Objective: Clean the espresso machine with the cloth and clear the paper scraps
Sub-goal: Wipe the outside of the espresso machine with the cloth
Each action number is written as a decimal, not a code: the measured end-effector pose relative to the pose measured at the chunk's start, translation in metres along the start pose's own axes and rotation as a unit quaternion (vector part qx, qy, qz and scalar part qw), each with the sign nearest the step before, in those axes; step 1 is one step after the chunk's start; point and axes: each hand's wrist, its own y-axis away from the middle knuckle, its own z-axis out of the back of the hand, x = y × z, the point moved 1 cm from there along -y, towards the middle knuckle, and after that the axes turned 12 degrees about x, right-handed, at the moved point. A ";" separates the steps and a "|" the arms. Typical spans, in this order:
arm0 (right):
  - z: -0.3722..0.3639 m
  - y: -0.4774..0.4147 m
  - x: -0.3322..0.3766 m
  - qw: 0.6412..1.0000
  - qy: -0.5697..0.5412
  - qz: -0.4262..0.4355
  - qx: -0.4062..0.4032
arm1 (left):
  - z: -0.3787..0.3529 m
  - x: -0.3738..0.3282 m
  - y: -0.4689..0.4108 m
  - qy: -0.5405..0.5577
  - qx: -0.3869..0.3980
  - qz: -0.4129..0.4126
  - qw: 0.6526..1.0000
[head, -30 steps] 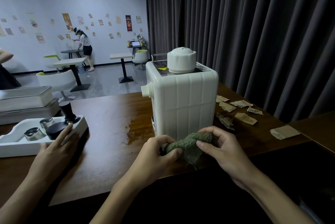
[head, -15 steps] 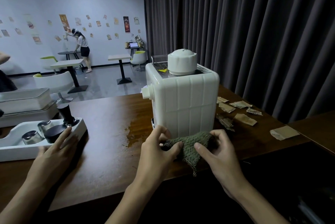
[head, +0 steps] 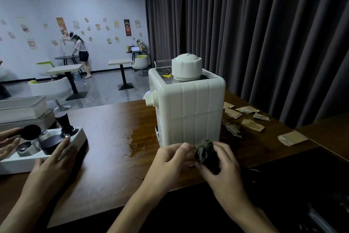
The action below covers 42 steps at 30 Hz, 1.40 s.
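Observation:
The white espresso machine point(head: 188, 112) stands on the wooden counter point(head: 105, 157), its ribbed back facing me. Right in front of its base I hold a dark green cloth point(head: 204, 150), bunched into a small wad. My left hand point(head: 170, 164) pinches the cloth from the left. My right hand point(head: 222, 172) curls round it from the right and below. Brown paper scraps point(head: 252, 125) lie scattered on the counter to the right of the machine, and one larger scrap point(head: 291, 137) lies near the right edge.
A brown coffee stain point(head: 136, 138) marks the counter left of the machine. Further left a white tray point(head: 56, 149) holds a tamper and metal cups, and another person's hands point(head: 54, 159) are at it. A dark curtain hangs behind.
The cloth, spread between my hands before, is now gathered into a tight wad. My hands have closed in together. At the far left another hand has come in with a black round piece.

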 end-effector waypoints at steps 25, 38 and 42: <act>-0.067 -0.011 -0.036 0.974 0.138 -0.117 -0.136 | 0.098 -0.035 -0.052 -0.558 -0.074 -0.184 0.806; -0.059 -0.016 -0.037 0.971 0.060 -0.129 -0.194 | 0.097 -0.034 -0.053 -0.543 -0.070 -0.189 0.815; -0.068 -0.016 -0.038 0.972 0.027 -0.127 -0.194 | 0.097 -0.034 -0.053 -0.536 -0.064 -0.193 0.819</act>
